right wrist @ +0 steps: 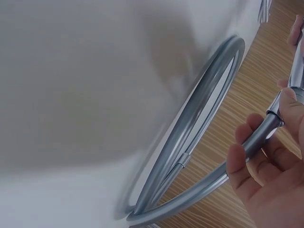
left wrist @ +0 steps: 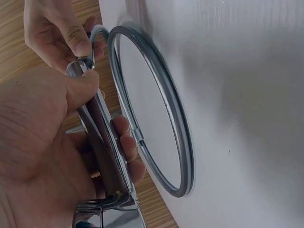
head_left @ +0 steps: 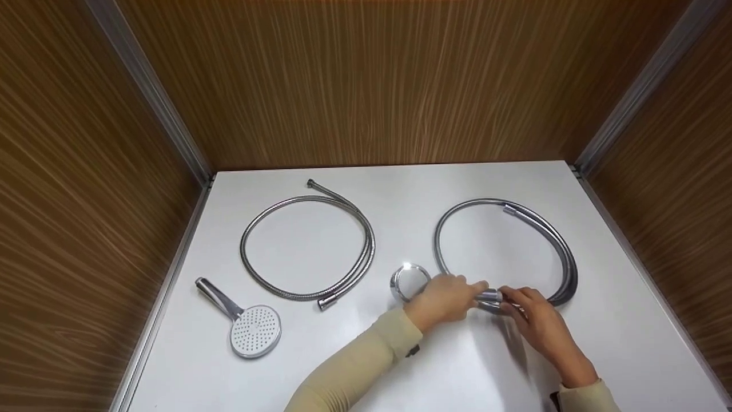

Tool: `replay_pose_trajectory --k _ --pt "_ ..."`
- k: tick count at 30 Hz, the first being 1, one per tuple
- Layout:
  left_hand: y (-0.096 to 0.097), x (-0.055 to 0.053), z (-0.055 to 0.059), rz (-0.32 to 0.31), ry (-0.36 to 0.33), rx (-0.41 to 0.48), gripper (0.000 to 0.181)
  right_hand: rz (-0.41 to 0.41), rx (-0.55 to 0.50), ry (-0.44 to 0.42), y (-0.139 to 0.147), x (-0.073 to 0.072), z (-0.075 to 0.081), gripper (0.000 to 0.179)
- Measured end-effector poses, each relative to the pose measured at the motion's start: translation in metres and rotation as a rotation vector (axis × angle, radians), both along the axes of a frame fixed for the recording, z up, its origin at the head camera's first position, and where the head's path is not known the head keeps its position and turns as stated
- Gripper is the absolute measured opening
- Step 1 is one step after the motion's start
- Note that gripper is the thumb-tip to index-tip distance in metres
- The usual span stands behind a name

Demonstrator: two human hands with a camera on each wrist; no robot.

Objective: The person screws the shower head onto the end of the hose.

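On the white table (head_left: 400, 194) my left hand (head_left: 457, 296) grips the chrome handle (left wrist: 102, 137) of a shower head, whose round face (head_left: 408, 281) shows just left of my knuckles. My right hand (head_left: 523, 306) pinches the metal end fitting (right wrist: 260, 135) of a grey shower hose (head_left: 509, 246), right against the tip of the handle (head_left: 489, 296). The hose lies coiled in a loop behind both hands. In the left wrist view my right hand's fingertips (left wrist: 78, 45) sit at the handle's top end.
A second coiled metal hose (head_left: 309, 246) lies at the table's left centre, with a second shower head (head_left: 251, 327) face up near the front left. Wood-grain walls (head_left: 366, 86) enclose the table at the back and both sides.
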State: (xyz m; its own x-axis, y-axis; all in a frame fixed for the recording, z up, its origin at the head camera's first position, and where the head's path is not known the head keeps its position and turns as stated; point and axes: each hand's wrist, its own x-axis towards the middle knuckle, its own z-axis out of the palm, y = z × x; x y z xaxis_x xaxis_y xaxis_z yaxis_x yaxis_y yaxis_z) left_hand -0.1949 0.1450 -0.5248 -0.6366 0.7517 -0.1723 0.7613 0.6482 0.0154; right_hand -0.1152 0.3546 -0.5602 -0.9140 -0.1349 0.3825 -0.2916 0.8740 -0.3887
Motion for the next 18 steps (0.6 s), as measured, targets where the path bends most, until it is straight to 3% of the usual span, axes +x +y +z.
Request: replay_pose_trajectory --k 18 --pt "0.0035 0.0026 -0.0059 0.01 0.049 -0.042 0.047 0.039 -0.002 -0.027 -0.0035 -0.0023 -0.0006 0.036"
